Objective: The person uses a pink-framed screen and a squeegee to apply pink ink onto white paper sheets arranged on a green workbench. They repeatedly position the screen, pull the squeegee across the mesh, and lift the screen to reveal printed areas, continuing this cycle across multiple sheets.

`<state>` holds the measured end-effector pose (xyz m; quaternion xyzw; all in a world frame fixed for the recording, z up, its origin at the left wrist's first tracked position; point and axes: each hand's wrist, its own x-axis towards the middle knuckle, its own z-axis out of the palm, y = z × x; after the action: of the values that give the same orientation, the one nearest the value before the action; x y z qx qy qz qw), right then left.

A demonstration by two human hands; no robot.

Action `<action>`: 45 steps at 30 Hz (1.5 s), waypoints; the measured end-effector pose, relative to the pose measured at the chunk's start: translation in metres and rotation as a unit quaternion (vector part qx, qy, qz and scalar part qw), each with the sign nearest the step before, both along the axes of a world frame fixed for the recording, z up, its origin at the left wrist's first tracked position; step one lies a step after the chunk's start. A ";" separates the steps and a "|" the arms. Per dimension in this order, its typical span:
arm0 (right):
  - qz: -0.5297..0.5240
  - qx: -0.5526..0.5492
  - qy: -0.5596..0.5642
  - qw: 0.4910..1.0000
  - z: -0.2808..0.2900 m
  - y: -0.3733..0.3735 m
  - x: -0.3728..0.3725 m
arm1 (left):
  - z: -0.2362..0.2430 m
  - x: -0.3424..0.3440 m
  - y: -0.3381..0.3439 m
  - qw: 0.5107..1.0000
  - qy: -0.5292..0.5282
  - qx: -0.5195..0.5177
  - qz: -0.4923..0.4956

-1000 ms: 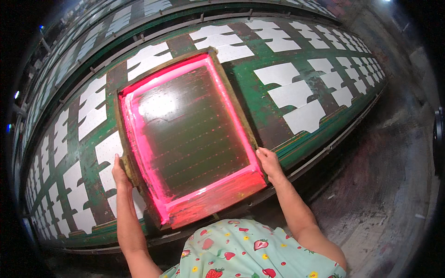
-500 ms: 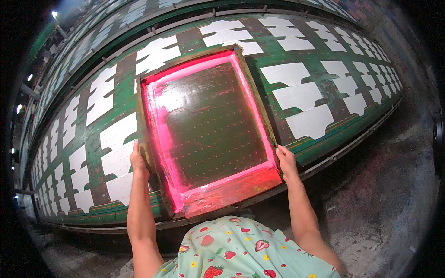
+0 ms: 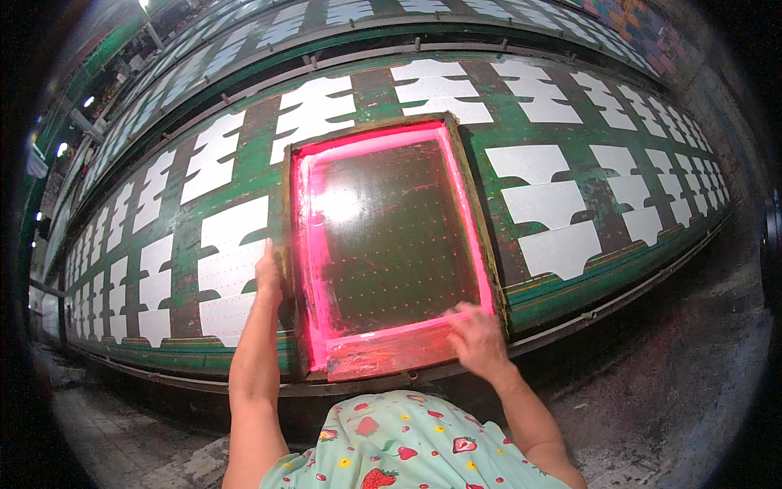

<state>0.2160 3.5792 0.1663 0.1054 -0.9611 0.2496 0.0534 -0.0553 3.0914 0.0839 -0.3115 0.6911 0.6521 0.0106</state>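
Observation:
A screen-printing frame [image 3: 298, 244] lies on the long green table. Its dark mesh has rows of small dots and is bordered by bright pink ink. My left hand [image 3: 269, 275] is closed on the frame's left side, thumb up, with its other fingers mostly hidden. Over the near right corner hovers my right hand [image 3: 479, 341], slightly blurred, with loosely bent fingers apart and nothing visible in them. Just left of it, a red-stained board [image 3: 391, 356], apparently a squeegee, lies across the frame's near end.
White cut fabric pieces [image 3: 554, 204] lie in rows on the green table [image 3: 489, 134], on both sides of the frame. A metal rail [image 3: 586, 341] runs along the near table edge. More tables with pale pieces [image 3: 269, 41] stand beyond, and worn floor [image 3: 635, 375] shows at right.
My right hand has let go of the frame's right side and moved left over its near corner. The frame now sits straighter, and my left hand still holds its left side.

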 end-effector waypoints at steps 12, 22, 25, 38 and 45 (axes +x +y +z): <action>0.142 0.055 0.026 0.988 -0.008 -0.061 0.024 | 0.021 0.008 0.017 0.991 -0.068 -0.113 -0.020; 0.155 0.171 -0.031 0.973 0.015 -0.108 -0.028 | 0.289 0.195 0.049 0.678 0.565 0.317 -0.347; 0.172 0.117 -0.084 0.974 0.025 -0.121 -0.047 | 0.347 0.251 0.051 0.582 0.564 0.405 -0.423; 0.155 0.153 0.030 0.976 0.009 -0.127 -0.013 | 0.368 0.282 0.008 0.602 0.527 0.416 -0.432; 0.159 0.170 0.077 0.969 -0.015 -0.121 -0.040 | 0.376 0.263 0.018 0.653 0.519 0.374 -0.406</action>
<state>0.1763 3.4582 0.1513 0.2832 -0.9534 0.0789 0.0679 0.2081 3.1098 0.4599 0.4197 0.3392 0.8414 0.0294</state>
